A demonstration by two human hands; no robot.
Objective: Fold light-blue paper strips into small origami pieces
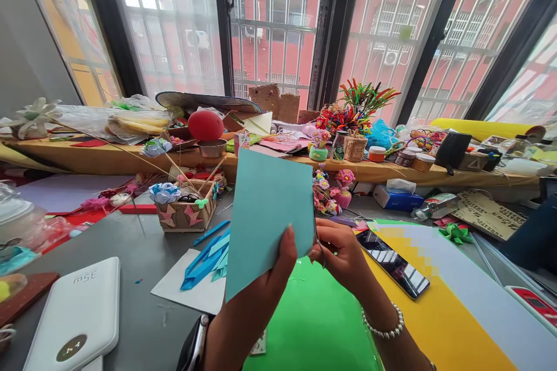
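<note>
A sheet (pixel 270 203) stood up between two hands above the desk (pixel 134 307).
The left hand (pixel 274 278) held its lower part; the right hand (pixel 342 252), with scissors (pixel 317 239), was at its right edge. Behind and left stood a basket (pixel 210 208), with paper strips (pixel 202 266) before it and a power bank (pixel 78 313) at the near left. A phone (pixel 394 264) lay to the right; behind it were a tissue box (pixel 398 199) and, further right, a bottle (pixel 435 207). A ledge (pixel 126 156) ran behind under the windows (pixel 169 69), jars (pixel 404 156) on its right part.

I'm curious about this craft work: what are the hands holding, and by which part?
The left hand holds light-blue paper near its lower edge. The right hand holds what look like scissors by the handles.
</note>
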